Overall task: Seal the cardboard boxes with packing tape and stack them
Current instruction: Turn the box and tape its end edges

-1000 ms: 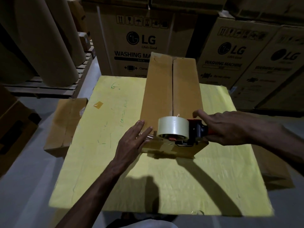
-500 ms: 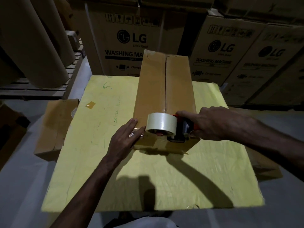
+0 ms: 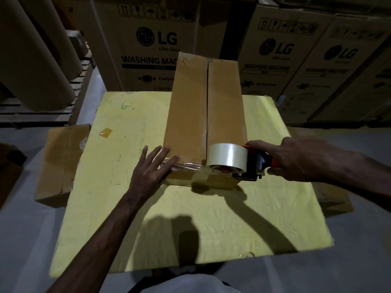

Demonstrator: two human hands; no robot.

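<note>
My left hand (image 3: pixel 151 172) lies flat with the fingers straight and spread. Its fingertips rest on the near left corner of the long cardboard box (image 3: pixel 188 115), on top of a shiny strip of clear tape (image 3: pixel 186 164) that runs across the box's near edge. My right hand (image 3: pixel 296 159) is wrapped around the orange handle of the tape dispenser (image 3: pixel 254 166), with the forefinger stretched forward along its top. The dispenser sits at the near right corner of the box. Its roll of clear packing tape (image 3: pixel 227 158) stands just past the centre seam, where the two top flaps meet with a thin dark gap between them. The light is dim and the tape glares, so I cannot tell whether the dispenser's mouth is actually touching the cardboard.

The box lies lengthwise away from me on a yellow-covered table (image 3: pixel 211 225) marked with faint green scribbles. A small scrap of brown tape (image 3: pixel 105 132) is stuck to the table well left of the box. A worn, flattened carton (image 3: pixel 61 161) sits beside the table's left edge. Behind the table stand tall LG washing machine cartons (image 3: pixel 152 39), and large paper rolls (image 3: pixel 36 60) rest on a wooden pallet (image 3: pixel 42 115) at the far left.
</note>
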